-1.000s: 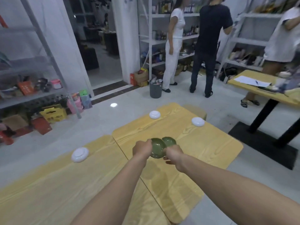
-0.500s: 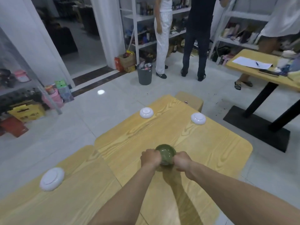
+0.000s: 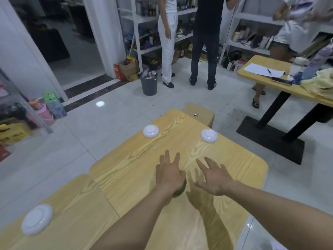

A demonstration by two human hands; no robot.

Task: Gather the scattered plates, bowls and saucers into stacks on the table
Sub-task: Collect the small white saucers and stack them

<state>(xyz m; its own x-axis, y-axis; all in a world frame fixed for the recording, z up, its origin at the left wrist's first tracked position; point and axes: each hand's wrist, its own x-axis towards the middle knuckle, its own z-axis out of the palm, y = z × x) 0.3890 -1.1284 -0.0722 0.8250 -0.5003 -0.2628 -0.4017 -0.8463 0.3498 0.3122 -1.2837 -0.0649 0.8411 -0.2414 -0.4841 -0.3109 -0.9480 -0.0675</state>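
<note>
From the head camera we see both of our arms reaching forward over the wooden table point(image 3: 237, 166). Our left hand point(image 3: 169, 175) is palm down with its fingers straight and spread apart, pointing away from us. Our right hand point(image 3: 214, 177) is just beside it, also palm down, with fingers and thumb fanned wide and gripping nothing. It casts a shadow on the wood beneath, and we cannot tell whether it touches the surface.

The green bowls point(image 3: 181, 191) sit near the middle of the table, almost wholly hidden under our left hand and wrist. Only a dark green edge shows at the right side of the wrist, so we cannot say how many pieces there are or whether the palm rests on them.

Two white dishes lie upside down toward the far end of the table, one on the left point(image 3: 151, 131) and one on the right point(image 3: 209, 135), well apart. A third white dish point(image 3: 37, 219) lies overturned on the adjoining table point(image 3: 81, 201) at our left, which the frame edge cuts off.
</note>
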